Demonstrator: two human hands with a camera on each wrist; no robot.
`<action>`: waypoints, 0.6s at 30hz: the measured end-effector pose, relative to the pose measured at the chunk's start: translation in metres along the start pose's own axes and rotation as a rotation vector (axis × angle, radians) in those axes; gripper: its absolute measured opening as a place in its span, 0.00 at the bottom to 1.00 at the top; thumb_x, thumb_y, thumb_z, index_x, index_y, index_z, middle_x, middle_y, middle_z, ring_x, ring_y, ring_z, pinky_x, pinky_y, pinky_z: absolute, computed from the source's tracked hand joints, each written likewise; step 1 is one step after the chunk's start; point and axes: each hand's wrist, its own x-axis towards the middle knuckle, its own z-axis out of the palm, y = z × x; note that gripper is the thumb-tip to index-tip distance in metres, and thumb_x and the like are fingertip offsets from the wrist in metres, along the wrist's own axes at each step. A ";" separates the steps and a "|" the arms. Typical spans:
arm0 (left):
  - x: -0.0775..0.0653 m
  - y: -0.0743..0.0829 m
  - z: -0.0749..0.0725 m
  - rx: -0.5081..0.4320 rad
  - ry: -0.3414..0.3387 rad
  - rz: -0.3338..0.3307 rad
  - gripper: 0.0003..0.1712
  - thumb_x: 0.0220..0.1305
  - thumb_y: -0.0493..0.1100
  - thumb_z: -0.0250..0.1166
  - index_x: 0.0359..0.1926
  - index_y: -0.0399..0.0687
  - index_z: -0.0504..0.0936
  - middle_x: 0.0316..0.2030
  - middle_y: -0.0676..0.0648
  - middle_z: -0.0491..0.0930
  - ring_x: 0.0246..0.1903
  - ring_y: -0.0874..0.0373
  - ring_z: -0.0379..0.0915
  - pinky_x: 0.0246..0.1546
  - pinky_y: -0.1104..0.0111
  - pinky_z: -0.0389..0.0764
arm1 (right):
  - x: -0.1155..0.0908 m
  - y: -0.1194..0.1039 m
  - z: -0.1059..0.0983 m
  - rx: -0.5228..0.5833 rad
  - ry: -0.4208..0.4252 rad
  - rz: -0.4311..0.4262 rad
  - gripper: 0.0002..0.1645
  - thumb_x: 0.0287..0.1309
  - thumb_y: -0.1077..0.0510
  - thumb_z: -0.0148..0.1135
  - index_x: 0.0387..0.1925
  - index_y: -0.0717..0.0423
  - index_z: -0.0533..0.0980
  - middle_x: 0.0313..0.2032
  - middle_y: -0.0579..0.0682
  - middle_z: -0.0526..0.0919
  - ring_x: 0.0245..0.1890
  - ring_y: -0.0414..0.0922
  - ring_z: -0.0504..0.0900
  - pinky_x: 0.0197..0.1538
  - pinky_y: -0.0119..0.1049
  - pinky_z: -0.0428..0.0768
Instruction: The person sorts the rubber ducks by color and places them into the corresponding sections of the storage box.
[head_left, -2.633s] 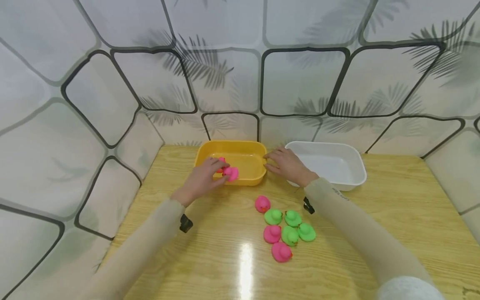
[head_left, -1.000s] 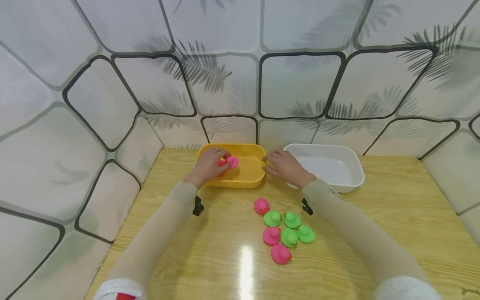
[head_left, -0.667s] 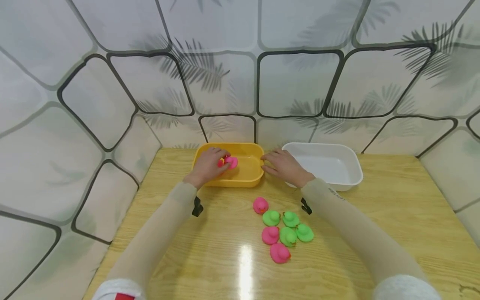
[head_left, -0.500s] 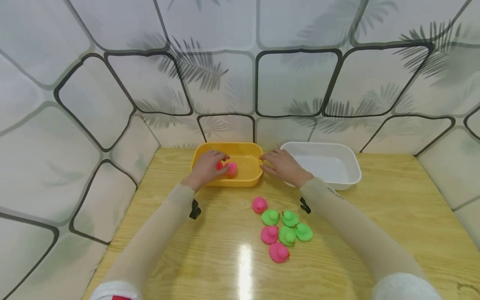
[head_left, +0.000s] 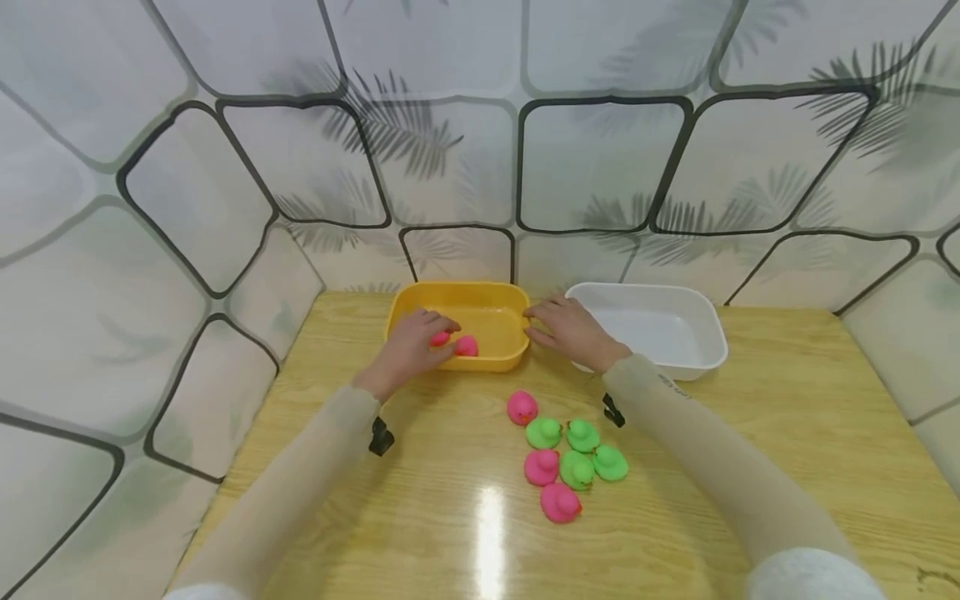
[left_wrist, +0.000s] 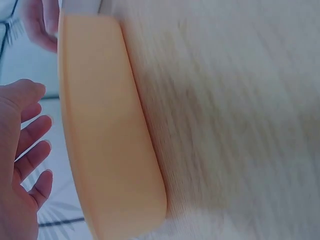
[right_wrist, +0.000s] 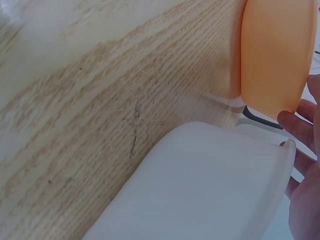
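My left hand (head_left: 411, 343) hovers over the near left part of the yellow tray (head_left: 495, 364), fingers loosely bent and apart. Two pink toy ducks lie in that tray: one duck (head_left: 467, 346) just beyond the thumb tip, the other pink duck (head_left: 439, 338) partly covered by the fingers. In the left wrist view nothing shows between the left hand's fingers (left_wrist: 35, 135). My right hand (head_left: 572, 332) rests its fingertips against the yellow tray's right end, thumb nearer me. Its wrist passes over the left end of the white tray (head_left: 660, 325).
Several ducks lie bunched on the wooden table (head_left: 420, 517) in front of the trays: a pink duck (head_left: 522, 407) nearest them, more pink ducks such as the front duck (head_left: 560, 502), and green ducks (head_left: 577, 470). A patterned wall (head_left: 465, 192) stands right behind the trays.
My left hand carried a pink duck over the yellow tray's front rim, lowered it inside and let go. It has since drawn back slightly toward me. The right hand has stayed at the rim.
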 end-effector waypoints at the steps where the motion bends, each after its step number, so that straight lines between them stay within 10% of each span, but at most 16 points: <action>1: -0.002 0.003 0.001 -0.010 0.010 0.022 0.14 0.65 0.40 0.73 0.48 0.37 0.87 0.43 0.41 0.87 0.43 0.43 0.77 0.51 0.51 0.76 | 0.000 0.000 0.000 0.000 0.001 -0.001 0.22 0.74 0.51 0.62 0.60 0.62 0.79 0.56 0.58 0.86 0.59 0.59 0.76 0.63 0.57 0.72; 18: -0.029 0.069 0.021 -0.080 -0.024 0.203 0.16 0.64 0.46 0.75 0.50 0.45 0.88 0.45 0.50 0.86 0.47 0.54 0.78 0.51 0.59 0.79 | 0.000 0.002 0.003 0.005 -0.006 0.013 0.22 0.75 0.50 0.61 0.60 0.61 0.79 0.56 0.57 0.86 0.59 0.58 0.76 0.63 0.56 0.72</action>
